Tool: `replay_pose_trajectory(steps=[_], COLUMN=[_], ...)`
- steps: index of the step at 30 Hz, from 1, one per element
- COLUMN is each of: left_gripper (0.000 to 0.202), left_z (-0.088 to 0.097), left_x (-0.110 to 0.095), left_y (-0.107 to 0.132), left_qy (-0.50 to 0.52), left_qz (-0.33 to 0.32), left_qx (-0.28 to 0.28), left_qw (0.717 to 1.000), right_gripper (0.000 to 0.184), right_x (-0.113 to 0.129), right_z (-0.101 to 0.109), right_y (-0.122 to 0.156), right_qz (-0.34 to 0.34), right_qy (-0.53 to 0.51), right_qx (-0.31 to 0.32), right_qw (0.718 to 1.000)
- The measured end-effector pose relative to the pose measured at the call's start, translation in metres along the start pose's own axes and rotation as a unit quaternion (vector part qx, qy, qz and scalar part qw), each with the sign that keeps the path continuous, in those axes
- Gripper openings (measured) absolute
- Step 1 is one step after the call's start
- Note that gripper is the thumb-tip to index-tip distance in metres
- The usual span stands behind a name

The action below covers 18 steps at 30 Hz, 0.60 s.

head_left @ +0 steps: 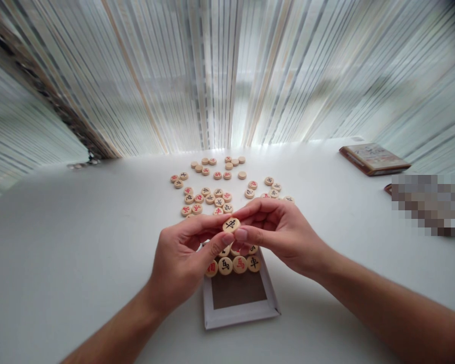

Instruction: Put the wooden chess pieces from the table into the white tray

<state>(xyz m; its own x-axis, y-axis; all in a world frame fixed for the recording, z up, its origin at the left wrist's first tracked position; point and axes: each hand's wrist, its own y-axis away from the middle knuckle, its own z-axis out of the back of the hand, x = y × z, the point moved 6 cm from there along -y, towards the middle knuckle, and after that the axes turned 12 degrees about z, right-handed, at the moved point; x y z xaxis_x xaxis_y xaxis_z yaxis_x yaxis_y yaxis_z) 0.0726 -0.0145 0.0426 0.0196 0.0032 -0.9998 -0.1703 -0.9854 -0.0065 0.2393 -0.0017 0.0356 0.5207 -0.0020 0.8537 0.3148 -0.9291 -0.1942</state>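
A round wooden Chinese chess piece (231,225) with a black character is pinched between the fingertips of both hands. My left hand (189,253) grips it from the left, thumb below and fingers above. From the right, my right hand (278,232) holds it the same way. Beneath the hands lies a shallow white box (241,313) with a dark bottom. Rows of chess pieces fill its far part; the nearest row shows red and black characters, such as a black-lettered piece (225,266). My hands partly cover the farther row.
Many loose chess pieces (219,192) are scattered on the white table (98,253) beyond the box, some face down. A flat box lid or case (375,157) lies at the far right, near a pixelated object (432,205). Striped string curtains (212,76) hang behind the table.
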Motion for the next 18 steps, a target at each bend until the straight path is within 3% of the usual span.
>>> replay_pose_trajectory(steps=[8, 18], left_gripper=[0.021, 0.017], left_z=[-0.007, -0.002], left_x=[-0.009, -0.010], left_y=[-0.001, 0.000], left_qy=[-0.048, -0.066], left_qz=[-0.035, -0.039], left_qx=[0.034, -0.003], left_qw=[0.998, 0.997], right_gripper=[0.026, 0.026], right_x=[0.003, 0.006], right_z=[0.000, -0.001], right_y=[-0.002, -0.003], right_qz=[0.030, 0.057], right_qy=[0.009, 0.060], right_qx=[0.008, 0.011], right_qw=[0.999, 0.996])
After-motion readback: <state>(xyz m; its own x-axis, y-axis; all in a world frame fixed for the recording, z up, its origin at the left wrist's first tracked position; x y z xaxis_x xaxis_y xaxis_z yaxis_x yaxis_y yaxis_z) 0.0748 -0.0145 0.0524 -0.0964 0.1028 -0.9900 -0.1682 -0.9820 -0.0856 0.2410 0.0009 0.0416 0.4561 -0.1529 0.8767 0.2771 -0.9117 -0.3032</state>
